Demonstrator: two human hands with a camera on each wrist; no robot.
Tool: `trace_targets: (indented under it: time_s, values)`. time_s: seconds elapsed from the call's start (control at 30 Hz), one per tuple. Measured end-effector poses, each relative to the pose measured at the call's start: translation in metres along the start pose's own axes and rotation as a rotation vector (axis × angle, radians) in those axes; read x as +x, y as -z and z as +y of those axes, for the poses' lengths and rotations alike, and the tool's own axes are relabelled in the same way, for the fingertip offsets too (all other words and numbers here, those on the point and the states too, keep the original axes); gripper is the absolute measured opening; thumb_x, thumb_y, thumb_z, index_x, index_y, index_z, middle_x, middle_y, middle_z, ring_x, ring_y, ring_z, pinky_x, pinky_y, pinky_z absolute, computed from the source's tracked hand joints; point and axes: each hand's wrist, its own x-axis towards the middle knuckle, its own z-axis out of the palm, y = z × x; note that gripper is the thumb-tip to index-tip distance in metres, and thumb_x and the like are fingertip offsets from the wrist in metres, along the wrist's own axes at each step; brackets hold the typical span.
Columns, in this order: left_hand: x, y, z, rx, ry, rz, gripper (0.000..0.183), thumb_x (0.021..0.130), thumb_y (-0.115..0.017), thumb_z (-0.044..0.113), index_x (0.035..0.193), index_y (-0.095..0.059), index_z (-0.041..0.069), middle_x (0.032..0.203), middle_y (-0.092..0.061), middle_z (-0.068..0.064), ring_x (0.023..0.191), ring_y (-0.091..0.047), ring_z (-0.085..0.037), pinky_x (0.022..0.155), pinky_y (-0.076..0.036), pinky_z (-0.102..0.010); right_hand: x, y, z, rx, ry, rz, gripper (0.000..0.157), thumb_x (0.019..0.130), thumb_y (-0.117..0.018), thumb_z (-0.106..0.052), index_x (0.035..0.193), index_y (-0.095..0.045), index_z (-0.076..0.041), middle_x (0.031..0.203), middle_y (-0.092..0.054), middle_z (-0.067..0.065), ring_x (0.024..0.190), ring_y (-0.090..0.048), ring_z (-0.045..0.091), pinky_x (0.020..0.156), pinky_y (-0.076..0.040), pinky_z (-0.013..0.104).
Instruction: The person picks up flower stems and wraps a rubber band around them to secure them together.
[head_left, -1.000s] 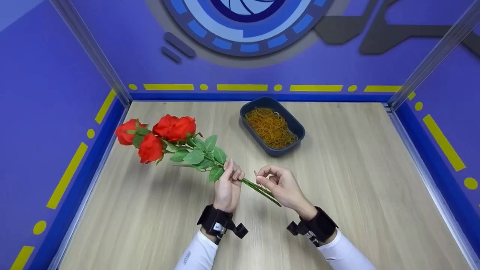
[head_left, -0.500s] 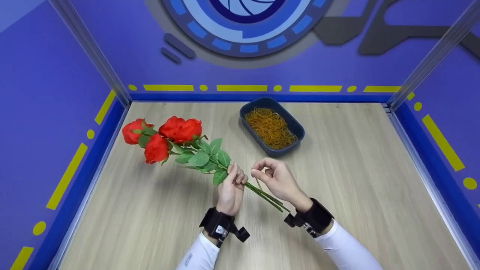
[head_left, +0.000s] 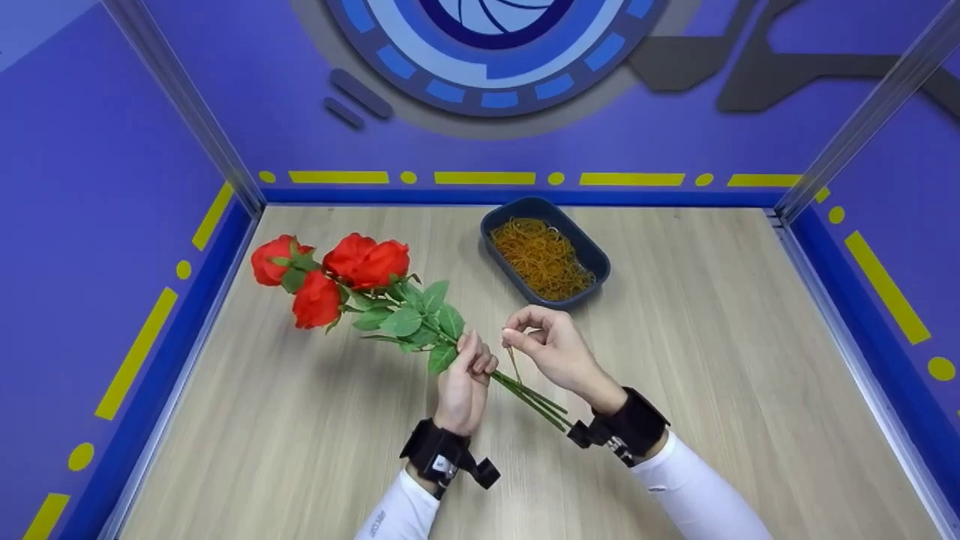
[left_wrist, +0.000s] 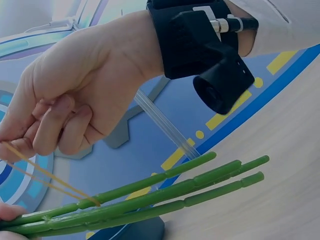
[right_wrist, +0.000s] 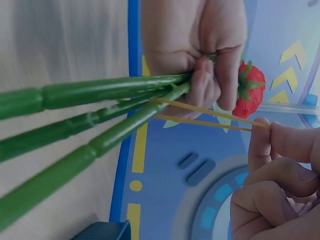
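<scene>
My left hand (head_left: 465,390) grips a bunch of artificial red roses (head_left: 367,261) by the green stems (left_wrist: 165,195), just below the leaves. The blooms point to the far left, and the bare stem ends stick out toward my right wrist. Between thumb and forefinger, my right hand (head_left: 555,349) pinches a thin tan rubber band (right_wrist: 215,112). Stretched into two strands, the band runs from those fingertips to the stems, where its other end hooks around at least one stem near my left fingers. Its far side is hidden behind the stems.
A dark blue-grey tub (head_left: 592,296) full of rubber bands (head_left: 544,259) stands at the back of the wooden table (head_left: 712,337), beyond my right hand. Blue panels (head_left: 480,150) wall the table at the back and both sides.
The roses and my left hand have shifted slightly right and nearer. My right hand has moved up and away from the stems, drawing the rubber band out long. The tub stays put.
</scene>
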Motion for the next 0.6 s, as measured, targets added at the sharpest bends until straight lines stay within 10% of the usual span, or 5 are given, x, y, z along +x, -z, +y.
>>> trace_targets:
  time_s: [0.13,0.6]
  values:
    - [-0.001,0.001,0.000,0.013,0.004,-0.009,0.038,0.115,-0.035,0.016,0.077,-0.030,0.018,0.068,-0.028,0.007,0.062,-0.029,-0.007,0.067,-0.029,-0.020,-0.002,0.009,-0.003,0.075,-0.038,-0.009,0.012,0.103,-0.066,-0.007,0.105,-0.065,0.004,0.090,-0.069,-0.003,0.072,-0.070,0.007,0.079,-0.056,0.020]
    - [-0.007,0.004,0.006,-0.013,-0.033,-0.177,0.049,0.117,-0.020,0.025,0.070,-0.019,0.015,0.069,-0.011,0.002,0.059,-0.015,-0.011,0.064,-0.017,-0.026,-0.011,0.037,-0.002,-0.071,0.079,0.021,0.008,0.104,-0.061,-0.002,0.103,-0.061,0.006,0.092,-0.066,0.005,0.076,-0.064,0.005,0.069,-0.049,0.018]
